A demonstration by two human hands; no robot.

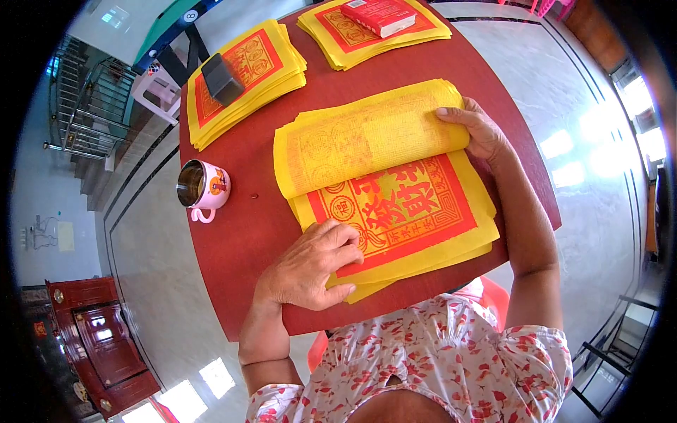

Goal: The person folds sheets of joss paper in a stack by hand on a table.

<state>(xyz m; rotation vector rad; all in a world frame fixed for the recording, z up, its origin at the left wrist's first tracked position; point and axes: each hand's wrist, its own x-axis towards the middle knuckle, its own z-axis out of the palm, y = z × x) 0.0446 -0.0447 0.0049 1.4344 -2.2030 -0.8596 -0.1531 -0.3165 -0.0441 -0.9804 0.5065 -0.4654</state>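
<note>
A stack of yellow joss paper point(451, 229) with red printed characters lies before me on the table. Its top sheet point(331, 144) is folded back, showing its paler underside. My right hand point(479, 130) grips that sheet at its far right edge, thumb on top and fingers behind. On the stack's near left corner rests my left hand point(310, 264). Its fingers are loosely bent on the red print, the thumb apart from them, and nothing is held there.
On the round-edged red table point(247, 282) stand a pink mug point(211, 185) and two more paper stacks. A dark block point(223, 79) weighs down the left stack point(271, 70); a red book point(379, 15) lies on the far stack point(324, 42). A pink stool point(156, 95) stands beyond.
</note>
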